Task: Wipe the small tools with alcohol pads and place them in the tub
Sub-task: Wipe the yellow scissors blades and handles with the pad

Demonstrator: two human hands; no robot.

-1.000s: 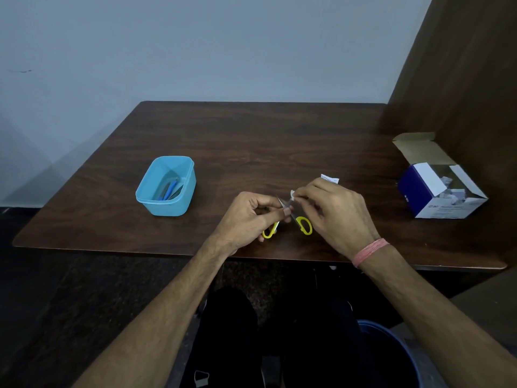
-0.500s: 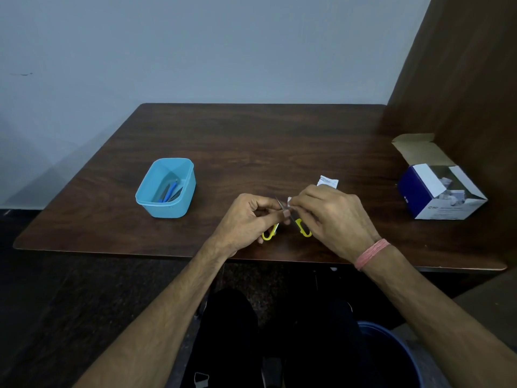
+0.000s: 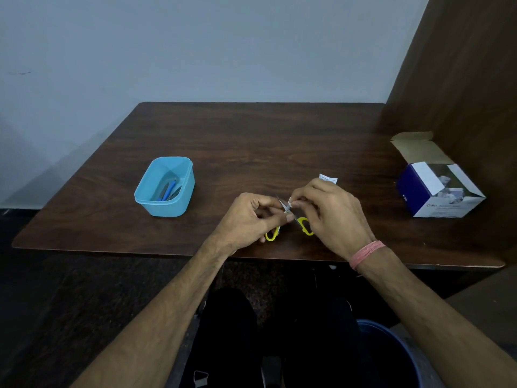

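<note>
Hands pinch yellow scissors (image 3: 303, 226), right hand (image 3: 330, 217) pressing pad (image 3: 289, 203).

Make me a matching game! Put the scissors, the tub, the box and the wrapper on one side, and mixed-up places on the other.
Things:
1. scissors
2. tub
3. box
4. wrapper

Places:
A. far right of the table, flaps open
B. on the table just behind the right hand
C. held between both hands
D. left side of the table, tools inside

Pairs: 1-C, 2-D, 3-A, 4-B
</note>
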